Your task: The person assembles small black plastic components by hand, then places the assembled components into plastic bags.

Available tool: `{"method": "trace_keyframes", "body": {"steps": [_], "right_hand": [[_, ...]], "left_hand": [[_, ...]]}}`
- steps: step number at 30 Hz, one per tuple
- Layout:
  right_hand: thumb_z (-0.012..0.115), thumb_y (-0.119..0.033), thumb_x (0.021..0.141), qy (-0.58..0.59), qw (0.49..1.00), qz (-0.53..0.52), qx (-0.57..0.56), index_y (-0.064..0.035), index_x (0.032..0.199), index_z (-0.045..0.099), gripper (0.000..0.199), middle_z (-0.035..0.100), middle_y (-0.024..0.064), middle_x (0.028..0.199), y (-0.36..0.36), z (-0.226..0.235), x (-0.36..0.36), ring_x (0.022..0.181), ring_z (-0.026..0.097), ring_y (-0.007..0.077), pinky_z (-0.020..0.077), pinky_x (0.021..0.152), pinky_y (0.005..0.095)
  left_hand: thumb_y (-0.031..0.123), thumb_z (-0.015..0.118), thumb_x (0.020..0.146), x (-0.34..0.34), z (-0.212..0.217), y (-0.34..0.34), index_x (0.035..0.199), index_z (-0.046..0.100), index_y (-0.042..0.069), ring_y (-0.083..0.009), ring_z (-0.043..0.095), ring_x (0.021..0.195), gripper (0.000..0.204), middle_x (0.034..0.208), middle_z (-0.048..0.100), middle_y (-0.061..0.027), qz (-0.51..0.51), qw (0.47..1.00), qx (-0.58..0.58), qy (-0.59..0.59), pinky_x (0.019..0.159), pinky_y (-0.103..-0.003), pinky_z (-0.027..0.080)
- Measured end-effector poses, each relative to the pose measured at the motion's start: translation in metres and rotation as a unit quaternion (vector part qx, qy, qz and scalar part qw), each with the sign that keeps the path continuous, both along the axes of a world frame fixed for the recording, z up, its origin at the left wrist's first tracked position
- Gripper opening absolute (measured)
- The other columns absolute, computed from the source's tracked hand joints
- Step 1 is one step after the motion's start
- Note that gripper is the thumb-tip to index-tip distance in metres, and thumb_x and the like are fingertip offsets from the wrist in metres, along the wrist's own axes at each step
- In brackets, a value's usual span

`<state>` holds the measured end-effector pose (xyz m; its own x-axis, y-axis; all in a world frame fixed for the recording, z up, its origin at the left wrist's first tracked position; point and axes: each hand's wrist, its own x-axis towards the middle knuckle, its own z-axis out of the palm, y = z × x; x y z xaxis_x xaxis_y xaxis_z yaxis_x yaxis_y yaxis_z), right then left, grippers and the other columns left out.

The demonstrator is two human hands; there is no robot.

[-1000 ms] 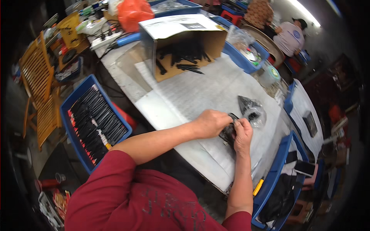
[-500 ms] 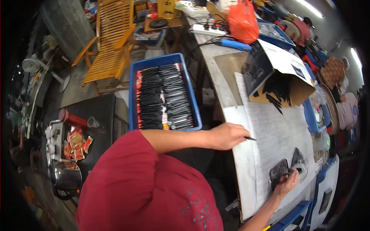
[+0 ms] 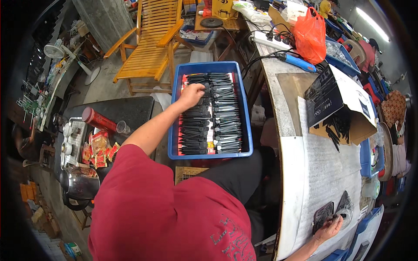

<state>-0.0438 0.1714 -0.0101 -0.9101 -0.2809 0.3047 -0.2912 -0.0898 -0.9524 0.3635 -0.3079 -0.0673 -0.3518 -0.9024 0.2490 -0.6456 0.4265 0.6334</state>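
My left hand (image 3: pixel 191 95) is over the upper left part of a blue plastic tray (image 3: pixel 249 130), its fingers curled closed at the black pieces; whatever they hold is hidden. Slim black pointed pieces (image 3: pixel 196 126) fill the tray in two packed columns, with red and white printed sheet showing between them. On the worktable at the lower right, my right hand (image 3: pixel 327 231) has its fingers closed at a small dark piece. Beside it lie a black shallow dish (image 3: pixel 322 214) and a clear plastic bag (image 3: pixel 346 209) with dark contents.
On the worktable (image 3: pixel 292 174), an open carton (image 3: pixel 344 98) spills slim black pieces. Behind it are a red plastic bag (image 3: pixel 310 37), a power strip (image 3: pixel 272 40) and a blue-handled tool (image 3: pixel 298 62). A wooden lounge chair (image 3: pixel 150 48) stands beyond the tray; a kettle (image 3: pixel 80 182) is at left.
My left hand has moved left from the worktable edge, where it held a slim black piece, to the blue tray. My right hand stays by the dish. The view has shifted.
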Motion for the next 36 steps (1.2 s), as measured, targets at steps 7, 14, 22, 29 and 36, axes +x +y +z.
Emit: {"method": "trace_keyframes", "body": {"steps": [7,14,22,29,36], "right_hand": [[0.044,-0.017,0.087,0.028,0.999,0.011,0.029,-0.0039,0.087,0.051,0.015,0.046,-0.0006,0.063,0.0,0.001,0.001,0.048,0.034,0.0022,0.027,0.039,0.0154],[0.045,-0.017,0.087,0.016,0.999,-0.008,0.042,-0.0044,0.088,0.051,0.014,0.045,-0.0013,0.063,0.0,0.004,0.003,0.048,0.034,0.0019,0.0275,0.039,0.0154],[0.045,-0.016,0.087,0.03,0.999,-0.001,0.046,-0.004,0.091,0.051,0.014,0.046,-0.0013,0.064,0.003,0.0,0.0,0.048,0.035,0.0016,0.0273,0.039,0.0155],[0.046,-0.015,0.086,0.027,0.999,0.011,0.037,-0.0034,0.093,0.051,0.014,0.052,0.0008,0.069,0.011,-0.006,-0.005,0.049,0.038,0.0024,0.0282,0.039,0.0163],[0.045,-0.017,0.087,0.034,0.997,0.049,0.054,-0.0043,0.087,0.051,0.013,0.048,0.0001,0.066,0.008,-0.003,-0.003,0.05,0.036,0.0029,0.027,0.039,0.0164]], "left_hand": [[0.013,0.058,0.072,-0.004,-0.012,-0.029,0.088,0.06,0.004,-0.0214,0.059,0.07,0.019,0.075,0.061,-0.0119,0.024,0.999,-0.03,-0.012,0.063,-0.031,0.044],[0.01,0.054,0.074,-0.04,-0.03,-0.043,0.092,0.059,0.004,-0.0302,0.056,0.084,0.021,0.085,0.059,-0.0168,-0.034,0.994,-0.03,-0.095,0.075,-0.035,0.043],[0.006,0.051,0.071,-0.07,-0.058,-0.058,0.094,0.058,0.003,-0.0306,0.054,0.09,0.024,0.093,0.057,-0.0171,-0.054,0.986,-0.054,-0.15,0.08,-0.038,0.041],[0.006,0.048,0.072,-0.085,-0.05,-0.057,0.091,0.059,0.006,-0.0306,0.055,0.085,0.022,0.086,0.057,-0.0156,-0.04,0.978,-0.071,-0.191,0.075,-0.04,0.043],[0.004,0.047,0.071,-0.087,-0.055,-0.075,0.085,0.059,0.005,-0.0296,0.055,0.086,0.018,0.09,0.057,-0.0127,-0.031,0.959,-0.112,-0.259,0.073,-0.039,0.046]]}}
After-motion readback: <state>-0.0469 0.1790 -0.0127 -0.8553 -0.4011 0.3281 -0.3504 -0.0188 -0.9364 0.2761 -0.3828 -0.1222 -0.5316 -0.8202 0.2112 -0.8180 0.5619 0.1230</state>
